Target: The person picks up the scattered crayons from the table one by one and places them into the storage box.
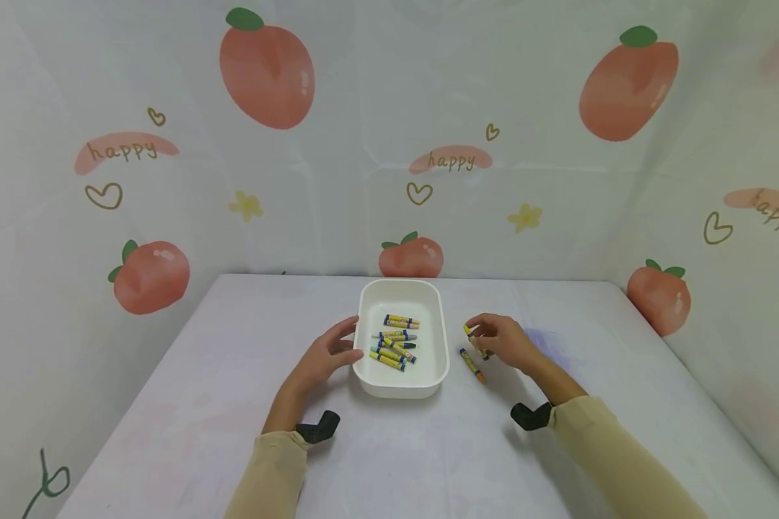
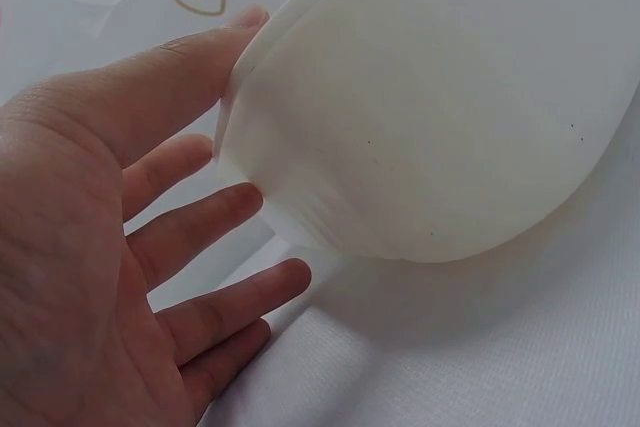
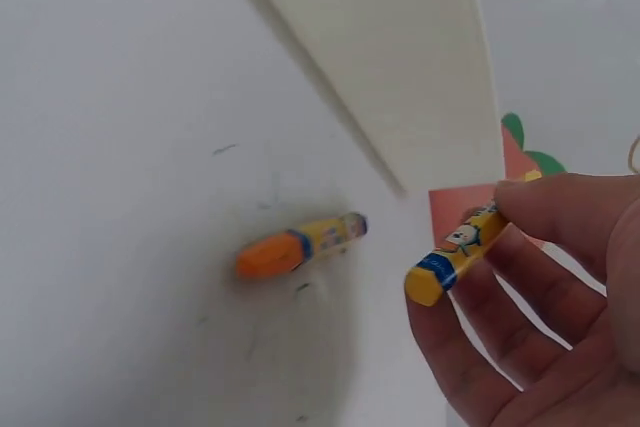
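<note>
A white plastic box [image 1: 399, 390] with rounded corners stands on the table, several yellow-wrapped crayons [image 1: 387, 360] lying inside it. My left hand [image 1: 325, 355] is at the box's left side. In the left wrist view its thumb is up at the rim, and its loosely stretched fingers [image 2: 205, 232] lie along the outer wall. To the right of the box, my right hand [image 1: 503, 342] pinches a yellow crayon [image 3: 462, 250] with blue bands between thumb and fingers, above the table. Just below that hand, an orange crayon [image 1: 472, 365] in a yellow-and-blue wrapper lies on the tabletop.
A white cloth covers the table [image 1: 201, 404]. Behind it hangs a pale curtain [image 1: 357, 144] printed with fruit and hearts. A bluish smudge [image 1: 552, 346] marks the cloth right of my right hand. Dark wrist mounts [image 1: 319, 427] sit at both sleeves.
</note>
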The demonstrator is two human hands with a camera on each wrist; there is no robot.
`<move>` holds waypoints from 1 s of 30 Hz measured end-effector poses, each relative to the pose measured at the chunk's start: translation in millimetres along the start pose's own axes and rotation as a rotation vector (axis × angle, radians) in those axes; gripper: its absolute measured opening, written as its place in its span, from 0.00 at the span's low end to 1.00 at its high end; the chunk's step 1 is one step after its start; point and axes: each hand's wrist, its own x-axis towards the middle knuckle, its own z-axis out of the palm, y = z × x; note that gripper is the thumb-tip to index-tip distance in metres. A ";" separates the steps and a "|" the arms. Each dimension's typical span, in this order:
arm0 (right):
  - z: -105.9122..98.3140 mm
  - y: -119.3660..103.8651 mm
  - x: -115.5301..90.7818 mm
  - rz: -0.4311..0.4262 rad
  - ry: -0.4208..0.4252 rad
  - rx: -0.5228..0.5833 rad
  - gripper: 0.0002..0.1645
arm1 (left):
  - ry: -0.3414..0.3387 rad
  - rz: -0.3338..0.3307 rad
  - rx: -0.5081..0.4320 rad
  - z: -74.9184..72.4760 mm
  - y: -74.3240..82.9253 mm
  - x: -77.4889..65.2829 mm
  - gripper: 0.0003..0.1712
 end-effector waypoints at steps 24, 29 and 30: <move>14.9 -64.5 40.6 -0.144 0.011 -0.087 0.14 | -0.010 0.006 -0.009 -1.2 -1.4 0.5 0.41; 22.9 -73.0 44.2 -0.145 -0.020 -0.113 0.13 | -0.014 0.014 -0.021 -1.8 -1.0 0.5 0.41; 24.8 -74.4 45.1 -0.144 -0.028 -0.122 0.13 | -0.013 0.013 -0.018 -1.9 -0.6 0.2 0.41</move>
